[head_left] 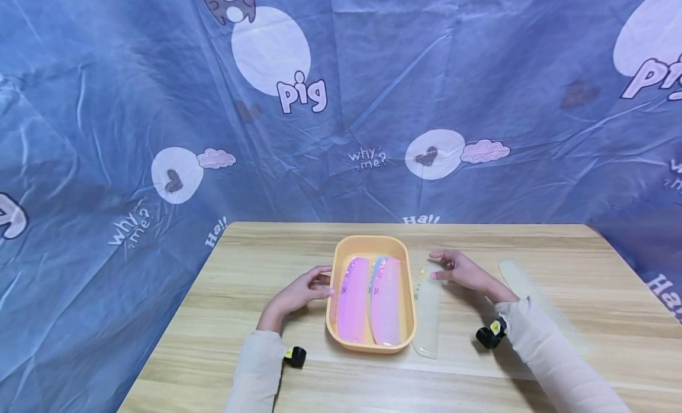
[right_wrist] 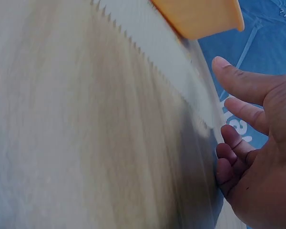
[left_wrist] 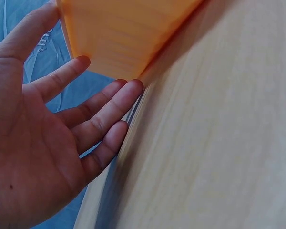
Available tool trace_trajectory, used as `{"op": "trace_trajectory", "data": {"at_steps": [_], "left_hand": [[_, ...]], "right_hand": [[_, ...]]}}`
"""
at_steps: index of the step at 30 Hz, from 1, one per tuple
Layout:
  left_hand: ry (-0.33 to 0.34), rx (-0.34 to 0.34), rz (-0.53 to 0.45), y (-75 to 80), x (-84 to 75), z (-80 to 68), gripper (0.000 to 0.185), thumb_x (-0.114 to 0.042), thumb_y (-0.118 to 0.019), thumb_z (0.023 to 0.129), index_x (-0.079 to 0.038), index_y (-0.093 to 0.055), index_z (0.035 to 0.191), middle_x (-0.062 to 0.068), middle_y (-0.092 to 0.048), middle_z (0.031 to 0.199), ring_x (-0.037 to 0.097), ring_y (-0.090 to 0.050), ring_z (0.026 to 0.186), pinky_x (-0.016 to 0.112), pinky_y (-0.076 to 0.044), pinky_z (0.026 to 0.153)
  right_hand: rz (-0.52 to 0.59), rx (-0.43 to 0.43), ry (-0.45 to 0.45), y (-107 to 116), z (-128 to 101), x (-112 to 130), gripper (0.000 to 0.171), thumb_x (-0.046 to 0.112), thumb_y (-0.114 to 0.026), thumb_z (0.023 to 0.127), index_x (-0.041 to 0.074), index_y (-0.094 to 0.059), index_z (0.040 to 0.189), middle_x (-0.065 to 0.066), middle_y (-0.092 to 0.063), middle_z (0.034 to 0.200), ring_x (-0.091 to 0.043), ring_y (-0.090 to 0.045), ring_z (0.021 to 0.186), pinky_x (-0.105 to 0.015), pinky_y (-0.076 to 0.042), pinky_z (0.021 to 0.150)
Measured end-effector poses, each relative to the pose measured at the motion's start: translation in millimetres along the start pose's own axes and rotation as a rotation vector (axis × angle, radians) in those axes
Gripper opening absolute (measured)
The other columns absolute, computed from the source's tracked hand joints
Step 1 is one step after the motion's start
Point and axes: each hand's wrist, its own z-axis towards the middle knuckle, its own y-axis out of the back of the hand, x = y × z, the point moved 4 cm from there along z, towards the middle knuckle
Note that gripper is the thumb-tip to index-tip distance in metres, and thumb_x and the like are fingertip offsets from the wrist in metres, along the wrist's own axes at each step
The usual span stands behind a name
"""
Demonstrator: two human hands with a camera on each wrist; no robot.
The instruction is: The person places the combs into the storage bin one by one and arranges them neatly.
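Observation:
A yellow-orange plastic tray (head_left: 372, 349) stands mid-table. Inside it lie a pink comb (head_left: 354, 300) at left and a second pink comb (head_left: 386, 300) at right, overlapping a mostly hidden blue comb (head_left: 378, 264). My left hand (head_left: 303, 291) is at the tray's left wall, thumb and fingertips right at its side, fingers loosely extended in the left wrist view. Along the tray's right side lies a pale, translucent comb (head_left: 427, 318), teeth facing right. My right hand (head_left: 462, 271) hovers by that comb's far end, fingers apart and bent a little, nothing held.
Another pale comb (head_left: 543, 303) lies at the right of the wooden table (head_left: 213, 342), partly behind the right forearm. A blue printed cloth (head_left: 373, 123) hangs behind the table's far edge. Both wrists wear small black cameras.

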Motion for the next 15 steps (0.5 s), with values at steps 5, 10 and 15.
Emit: {"op": "trace_trajectory", "data": {"at_steps": [5, 10, 15], "left_hand": [[0.006, -0.003, 0.007, -0.1, 0.4, -0.4, 0.065, -0.028, -0.067, 0.091, -0.008, -0.039, 0.146, 0.021, -0.052, 0.134, 0.033, -0.052, 0.122, 0.044, -0.046, 0.100], [0.005, 0.004, 0.007, -0.4, 1.5, 0.8, 0.064, -0.027, -0.067, 0.092, -0.009, -0.038, 0.146, 0.021, -0.051, 0.135, 0.034, -0.051, 0.124, 0.043, -0.047, 0.100], [0.003, 0.007, 0.005, -0.5, 2.5, 1.7, 0.064, -0.026, -0.067, 0.092, -0.009, -0.038, 0.146, 0.021, -0.051, 0.135, 0.034, -0.051, 0.124, 0.042, -0.047, 0.100]], "right_hand": [[-0.051, 0.027, 0.016, 0.0, -1.0, -3.3, 0.060, 0.012, -0.073, 0.082, -0.016, -0.049, 0.128, -0.033, -0.056, 0.123, -0.030, -0.055, 0.098, -0.032, -0.045, 0.085], [-0.113, 0.029, 0.045, 0.3, 1.1, -9.7, 0.059, 0.012, -0.076, 0.080, -0.016, -0.052, 0.126, -0.030, -0.060, 0.119, -0.017, -0.049, 0.085, -0.024, -0.044, 0.076], [-0.135, 0.040, 0.052, 1.0, 1.6, -10.8, 0.058, 0.013, -0.076, 0.080, -0.015, -0.053, 0.126, -0.029, -0.060, 0.120, -0.015, -0.047, 0.083, -0.023, -0.042, 0.076]]}}
